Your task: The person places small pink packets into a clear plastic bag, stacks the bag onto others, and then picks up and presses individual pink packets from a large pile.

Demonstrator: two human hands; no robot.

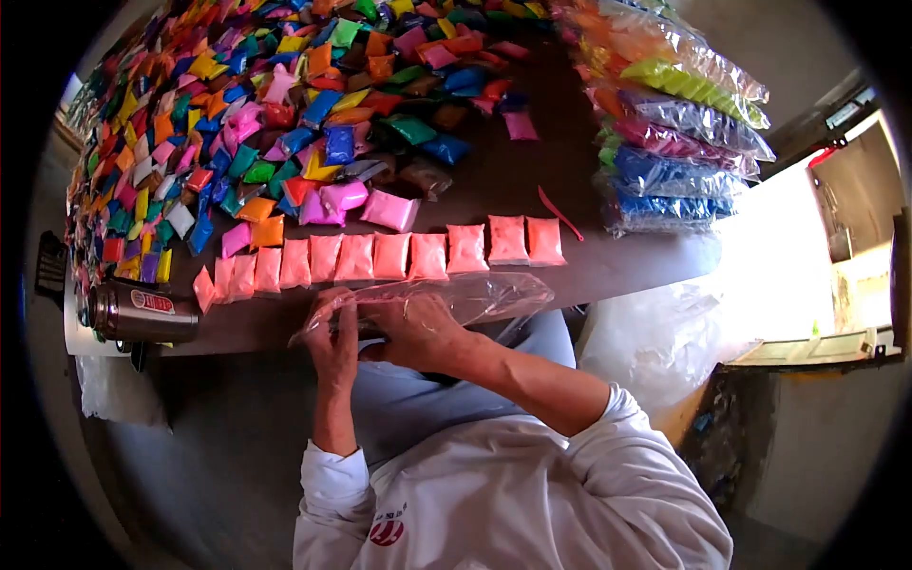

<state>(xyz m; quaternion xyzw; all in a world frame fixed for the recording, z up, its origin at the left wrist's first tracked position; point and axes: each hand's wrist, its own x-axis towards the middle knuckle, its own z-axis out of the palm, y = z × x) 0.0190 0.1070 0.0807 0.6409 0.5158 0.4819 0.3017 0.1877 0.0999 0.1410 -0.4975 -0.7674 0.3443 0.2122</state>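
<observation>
A clear plastic bag point(503, 293) stretches sideways at the table's front edge, between my body and a row of packets. My left hand point(334, 334) grips its left end, fingers pointing up. Beside it, my right hand point(416, 331) is bent over the bag's middle, with film lying across its fingers; the fingertips are partly hidden. Just beyond both hands runs a line of small salmon-pink packets point(355, 257), standing side by side. The leftmost packet point(204, 289) is tilted, and the two at the right end sit slightly higher.
Loose multicoloured packets point(339, 144) heap over the table's left and back. Filled clear bags point(670, 176) are stacked at the right. A steel flask point(147, 313) lies at the left edge; a thin red tool point(560, 214) lies behind the row. White plastic sacking point(651, 328) hangs below right.
</observation>
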